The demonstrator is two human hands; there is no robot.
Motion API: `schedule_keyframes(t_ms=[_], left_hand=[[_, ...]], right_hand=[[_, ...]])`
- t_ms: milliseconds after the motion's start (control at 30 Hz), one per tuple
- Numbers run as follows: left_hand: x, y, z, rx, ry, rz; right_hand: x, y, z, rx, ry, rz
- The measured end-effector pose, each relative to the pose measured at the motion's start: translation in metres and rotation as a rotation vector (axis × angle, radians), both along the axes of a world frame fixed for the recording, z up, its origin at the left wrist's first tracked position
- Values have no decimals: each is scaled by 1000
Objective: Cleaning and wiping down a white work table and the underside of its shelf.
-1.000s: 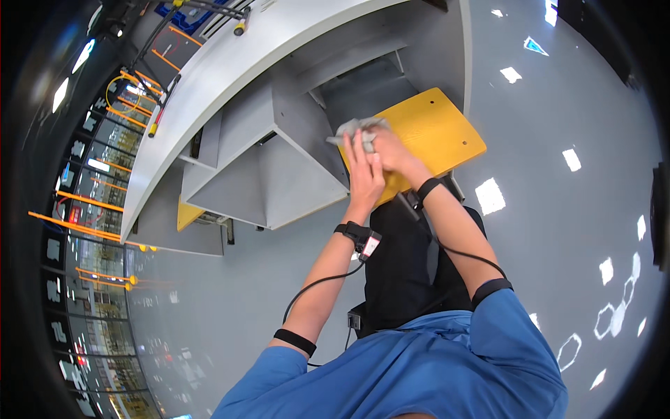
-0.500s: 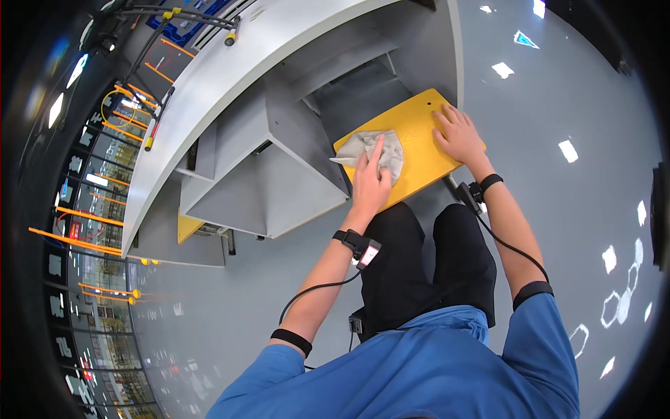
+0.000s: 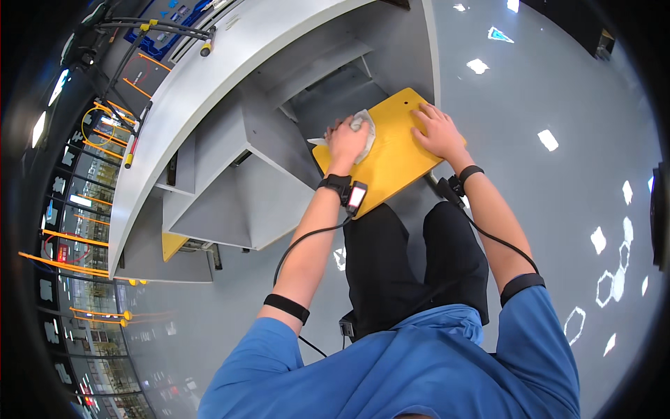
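A yellow board (image 3: 403, 155) with rounded corners and a small hole near its far edge lies flat in front of my knees. Part of a metal leg shows beneath its right side. On its far left part, my left hand (image 3: 345, 144) presses down with bent fingers on a crumpled light-grey cloth (image 3: 366, 133). The cloth bulges out beside the thumb, and one corner pokes out to the left. My right hand (image 3: 441, 134) rests on the board's right end, fingers spread and holding nothing.
A long white-topped desk (image 3: 178, 94) curves along the far left, with grey open compartments (image 3: 237, 199) under it. A second yellow board (image 3: 174, 244) shows below its left end. Cables run from the straps on my forearms. Black tripod-like poles (image 3: 129, 63) stand beyond the desk.
My left hand has slid the cloth away from me toward the board's far left edge, and its fingers have curled over it. My right hand stays on the board. The view has shifted slightly.
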State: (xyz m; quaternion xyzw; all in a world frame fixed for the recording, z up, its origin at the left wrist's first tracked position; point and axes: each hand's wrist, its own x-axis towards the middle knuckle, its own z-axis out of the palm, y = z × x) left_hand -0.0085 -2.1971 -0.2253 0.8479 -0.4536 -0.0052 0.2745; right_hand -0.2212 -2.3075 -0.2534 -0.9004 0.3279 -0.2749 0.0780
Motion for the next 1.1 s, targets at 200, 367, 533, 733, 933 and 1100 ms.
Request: schedule_keyframes(t_ms=[200,367,533,733,933,1100], left_hand=[[-8,48,-14,-149,-90,-69],[-54,96,-14,-124,-86,-85],[-76,112,-15,-93,-123,-10],[-22,81,-11,-29,-136,-120],[55,44,-17,-55,-130,41],[46,52,-20,-137,-89,39]], right_hand=[[1,0,2,10,-31,-12],[-1,3,-3,-42,-13,-54],[6,9,-3,-42,-10,-47],[6,18,-2,-24,-11,-55],[47,52,6,-40,61,-155],[53,53,4,-57,80,-228]])
